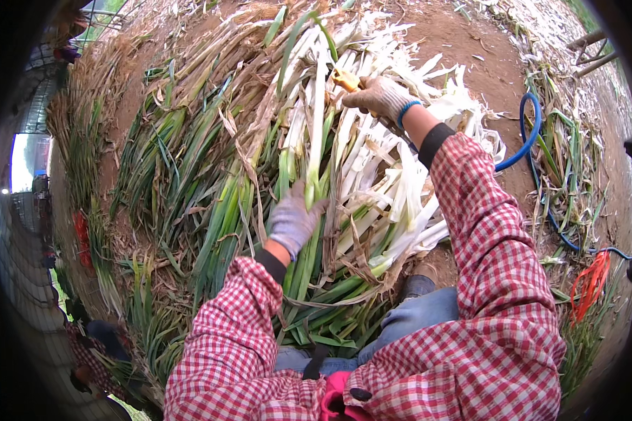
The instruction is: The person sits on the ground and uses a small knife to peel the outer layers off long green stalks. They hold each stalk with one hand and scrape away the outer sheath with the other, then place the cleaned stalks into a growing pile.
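My left hand (295,218), in a pale knitted work glove, lies on the green part of a leek, thumb spread to the right; the leek's white stalk (316,121) stretches away from me. In my right hand (376,99), also gloved, is a yellow tool (346,80), perhaps an air blow gun, its tip near the far end of that stalk. A thin dark part runs back below the right wrist. Under both hands lies a large heap of leeks (221,210), green leaves towards me. Stripped white leek skins (405,184) pile up on the right.
A blue hose (532,123) loops over bare soil at the right, near orange-red ties (591,284) and leek scraps (574,158). More leeks (79,142) and red ties (82,239) lie at the left. A person in a checked sleeve (89,363) is at the lower left.
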Tool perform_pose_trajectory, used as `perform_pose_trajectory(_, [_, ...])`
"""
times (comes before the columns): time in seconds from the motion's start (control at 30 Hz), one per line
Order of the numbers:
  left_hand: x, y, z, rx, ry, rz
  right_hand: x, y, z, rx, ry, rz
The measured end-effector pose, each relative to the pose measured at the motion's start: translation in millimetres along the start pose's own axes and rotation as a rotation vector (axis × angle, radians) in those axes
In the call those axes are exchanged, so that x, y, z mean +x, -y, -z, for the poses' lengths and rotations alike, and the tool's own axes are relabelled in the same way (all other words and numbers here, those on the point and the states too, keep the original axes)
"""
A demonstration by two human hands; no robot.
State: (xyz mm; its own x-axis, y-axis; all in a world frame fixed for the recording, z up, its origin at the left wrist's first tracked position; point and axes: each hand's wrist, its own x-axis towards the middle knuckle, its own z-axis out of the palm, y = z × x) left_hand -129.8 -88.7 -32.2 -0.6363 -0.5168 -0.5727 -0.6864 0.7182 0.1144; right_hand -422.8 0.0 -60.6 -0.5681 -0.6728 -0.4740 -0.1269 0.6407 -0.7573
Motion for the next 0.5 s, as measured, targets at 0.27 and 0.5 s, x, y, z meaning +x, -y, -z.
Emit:
perform_pose_trajectory(0.27, [-33.8, 45.4, -50.3, -0.103, -0.106, -0.241, -2.7, -7.1, -10.8, -0.076, 0.022, -0.034])
perform_pose_trajectory(0.5, [19.2, 88.9, 17.7, 0.041, -0.322, -0.191, -41.3, -62.2, -22.0, 0.001, -0.060, -0.064])
